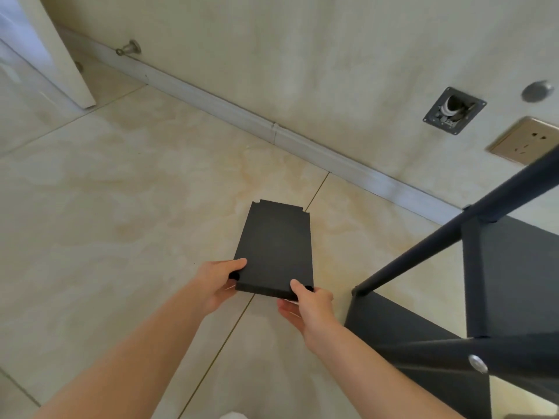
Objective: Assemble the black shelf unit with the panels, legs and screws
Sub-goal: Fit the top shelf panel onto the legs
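Note:
A black rectangular panel point(275, 249) with notched corners is held above the tiled floor, its far end pointing toward the wall. My left hand point(216, 282) grips its near left corner, thumb on top. My right hand point(307, 306) grips the near right corner, thumb on the top face and fingers underneath. The partly built black shelf unit point(499, 267) stands at the right, with round black legs, fitted panels and a silver screw head point(478, 363) on a lower bar.
A white skirting board point(272, 128) runs along the cream wall behind. An open wall box point(453, 110) and a gold socket point(526, 140) sit on the wall at right. A white door point(36, 49) and a doorstop point(130, 49) are at the upper left.

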`<action>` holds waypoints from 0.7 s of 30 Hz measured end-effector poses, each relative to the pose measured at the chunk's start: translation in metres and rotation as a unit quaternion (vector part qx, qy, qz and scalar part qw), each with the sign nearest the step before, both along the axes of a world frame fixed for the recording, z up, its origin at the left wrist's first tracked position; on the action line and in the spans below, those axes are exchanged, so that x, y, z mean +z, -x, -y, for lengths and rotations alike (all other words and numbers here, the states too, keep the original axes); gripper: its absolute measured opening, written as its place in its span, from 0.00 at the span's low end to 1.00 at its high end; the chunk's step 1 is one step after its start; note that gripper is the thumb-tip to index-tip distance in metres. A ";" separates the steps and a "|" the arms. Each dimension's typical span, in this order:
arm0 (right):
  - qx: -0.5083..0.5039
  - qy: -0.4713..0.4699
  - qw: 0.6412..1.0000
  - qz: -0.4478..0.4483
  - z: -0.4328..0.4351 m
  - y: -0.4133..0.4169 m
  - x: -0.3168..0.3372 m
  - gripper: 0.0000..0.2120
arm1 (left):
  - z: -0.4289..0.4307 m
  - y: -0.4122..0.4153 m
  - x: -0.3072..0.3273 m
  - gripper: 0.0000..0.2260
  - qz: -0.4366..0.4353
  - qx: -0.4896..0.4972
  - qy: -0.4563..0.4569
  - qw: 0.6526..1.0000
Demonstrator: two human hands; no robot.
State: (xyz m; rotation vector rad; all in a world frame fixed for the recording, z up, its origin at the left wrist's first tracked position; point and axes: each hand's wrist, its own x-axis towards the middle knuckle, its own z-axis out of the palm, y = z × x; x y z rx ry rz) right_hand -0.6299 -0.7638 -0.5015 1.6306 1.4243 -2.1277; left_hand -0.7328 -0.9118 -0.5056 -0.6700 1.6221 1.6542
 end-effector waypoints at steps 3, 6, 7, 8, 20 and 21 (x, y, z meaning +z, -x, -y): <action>0.031 0.027 0.998 -0.039 0.004 -0.001 0.029 0.18 | 0.008 -0.006 0.026 0.07 0.022 0.013 -0.061 0.998; 0.032 0.042 0.996 -0.079 0.009 -0.005 0.060 0.18 | 0.016 -0.014 0.050 0.09 0.039 0.025 -0.076 0.996; 0.030 0.043 0.994 -0.095 0.011 -0.007 0.072 0.18 | 0.019 -0.017 0.059 0.09 0.039 0.023 -0.080 0.996; 0.034 0.039 0.992 -0.112 0.012 -0.008 0.084 0.18 | 0.023 -0.020 0.068 0.09 0.035 0.022 -0.084 0.996; 0.182 -0.160 0.924 -0.295 0.039 -0.062 0.251 0.18 | 0.057 -0.070 0.215 0.11 -0.056 -0.063 -0.053 0.995; 0.202 -0.196 0.909 -0.306 0.039 -0.071 0.265 0.19 | 0.057 -0.074 0.229 0.09 -0.071 -0.063 -0.050 0.994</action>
